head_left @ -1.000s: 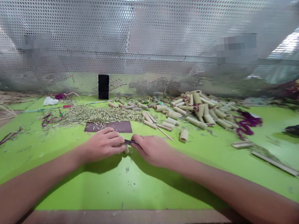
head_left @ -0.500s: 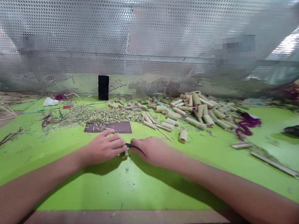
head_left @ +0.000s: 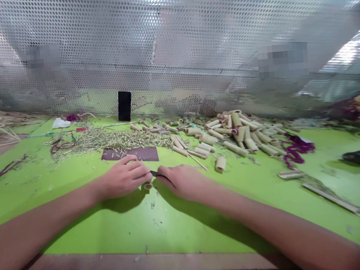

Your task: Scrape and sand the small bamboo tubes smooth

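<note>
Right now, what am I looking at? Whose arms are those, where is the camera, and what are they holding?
This camera is worn on a person's head, so you see what they see, looking forward and down. The two arms belong to that person. Their left hand holds a short bamboo tube, and their right hand holds what looks like a thin dark blade close beside it. They are working at a bright green table. On it lie a heap of bamboo tubes, a pile of pale shavings, a dark brown sheet and twists of purple cord. Behind the table stands a metal screen full of little holes.
</note>
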Available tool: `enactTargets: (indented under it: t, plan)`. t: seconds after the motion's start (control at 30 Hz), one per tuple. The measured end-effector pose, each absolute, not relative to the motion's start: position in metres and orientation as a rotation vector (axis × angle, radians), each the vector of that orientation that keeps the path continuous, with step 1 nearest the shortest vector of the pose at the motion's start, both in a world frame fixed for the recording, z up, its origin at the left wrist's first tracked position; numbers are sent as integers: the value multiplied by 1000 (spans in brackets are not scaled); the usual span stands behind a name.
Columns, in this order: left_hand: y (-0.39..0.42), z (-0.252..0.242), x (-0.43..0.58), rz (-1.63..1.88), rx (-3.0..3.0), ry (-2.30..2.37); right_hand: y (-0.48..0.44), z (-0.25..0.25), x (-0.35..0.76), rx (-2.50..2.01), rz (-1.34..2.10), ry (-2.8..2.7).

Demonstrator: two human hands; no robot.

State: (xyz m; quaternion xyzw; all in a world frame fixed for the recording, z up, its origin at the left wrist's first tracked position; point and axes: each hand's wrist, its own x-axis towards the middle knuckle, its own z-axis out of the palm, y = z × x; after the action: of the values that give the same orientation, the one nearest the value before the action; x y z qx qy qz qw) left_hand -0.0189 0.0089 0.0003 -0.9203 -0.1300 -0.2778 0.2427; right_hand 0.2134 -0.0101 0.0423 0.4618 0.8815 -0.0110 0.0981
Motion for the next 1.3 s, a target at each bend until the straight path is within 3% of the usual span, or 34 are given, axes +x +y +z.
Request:
enactTargets:
  t: [0.2,0.4,0.73,1.3]
  plan:
    - [8,0,-18,-797,-2525,-348,-10,42,212,1370,-7,2599]
    - [7,5,-21,-1095,-2489,-488,-9,40,211,1357,-35,2615]
    - [37,-6,-37,-750,-2620,-1049,-9,39,211,1396,-63,2586]
    - [18,-6,-19,-536,-3210,-1017,-9,36,211,1389,-84,2590]
